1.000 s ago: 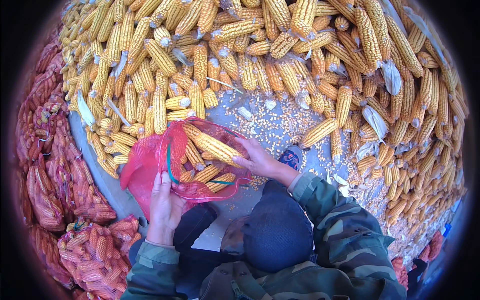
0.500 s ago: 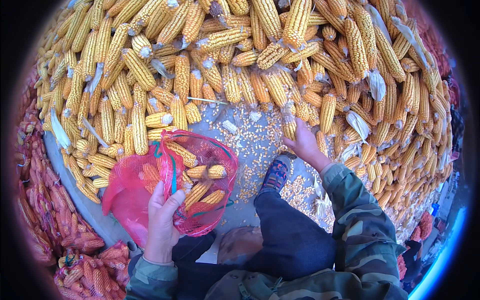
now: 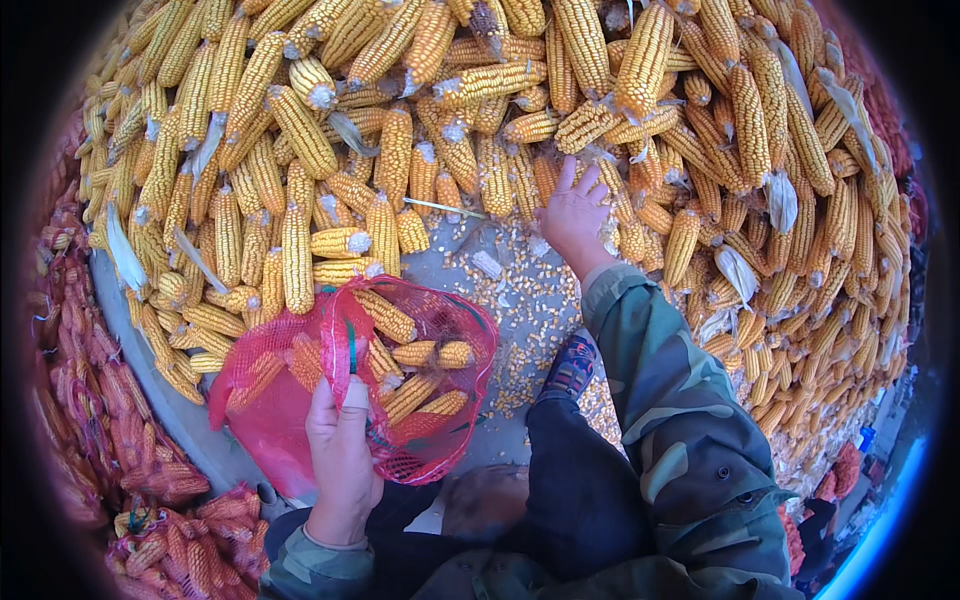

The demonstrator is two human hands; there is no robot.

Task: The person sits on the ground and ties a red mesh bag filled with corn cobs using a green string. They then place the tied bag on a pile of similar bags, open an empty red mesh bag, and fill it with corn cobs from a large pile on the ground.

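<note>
A red mesh bag point(image 3: 270, 415) lies at the front left, its mouth spread toward the right with several yellow corn cobs point(image 3: 410, 397) inside. Thumb and fingers of my left hand point(image 3: 342, 455) are closed on the bag's rim. Out in front, my right hand point(image 3: 576, 220) reaches to the lower edge of a big heap of husked corn cobs point(image 3: 297, 130). Its fingers are spread and I see nothing in them; whether the fingertips touch a cob I cannot tell.
Loose kernels point(image 3: 535, 330) and a pale cob piece point(image 3: 487, 264) lie on the grey floor between bag and heap. Filled red mesh sacks point(image 3: 130, 430) line the left side. My shoe point(image 3: 571, 365) stands by the kernels. Dry husks point(image 3: 737, 275) stick out of the heap.
My right hand has moved left and farther up the heap's edge, its fingers now opened; the cob it was on is no longer in it. The left hand still grips the bag.
</note>
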